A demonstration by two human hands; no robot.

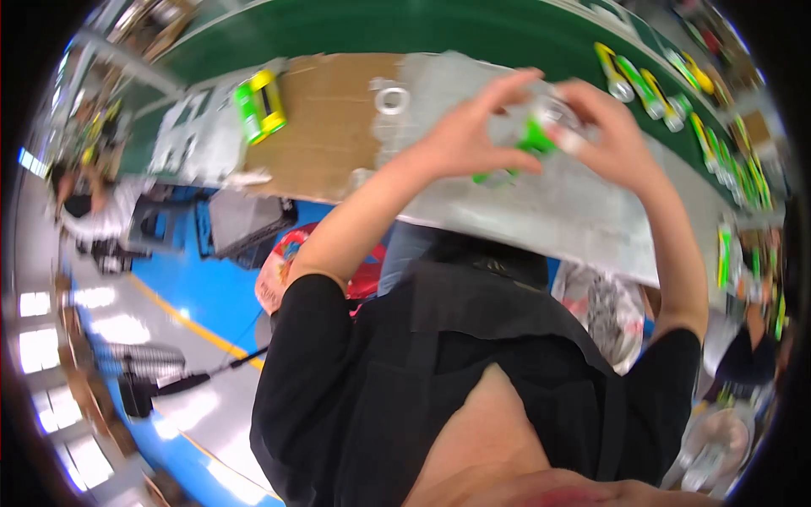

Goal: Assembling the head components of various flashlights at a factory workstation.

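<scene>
Above the grey sheet on the bench, my right hand [612,139] has its fingers and thumb closed on a short green flashlight [536,135] with a clear, silvery round head. Motion blurs it, so its details are lost. On its left side, my left hand [469,139] is open in a wide C, fingers and thumb apart. Its thumb tip comes close to the green part; whether it touches, I cannot tell. Beneath my left hand lies another green piece [497,177], partly covered by it.
Brown cardboard [325,127] covers the bench to the left, with a white ring [391,100] beside it. A yellow and green pair of items [259,106] lies farther left. Several green and yellow flashlights [639,86] line the far right. A co-worker [106,211] sits at left.
</scene>
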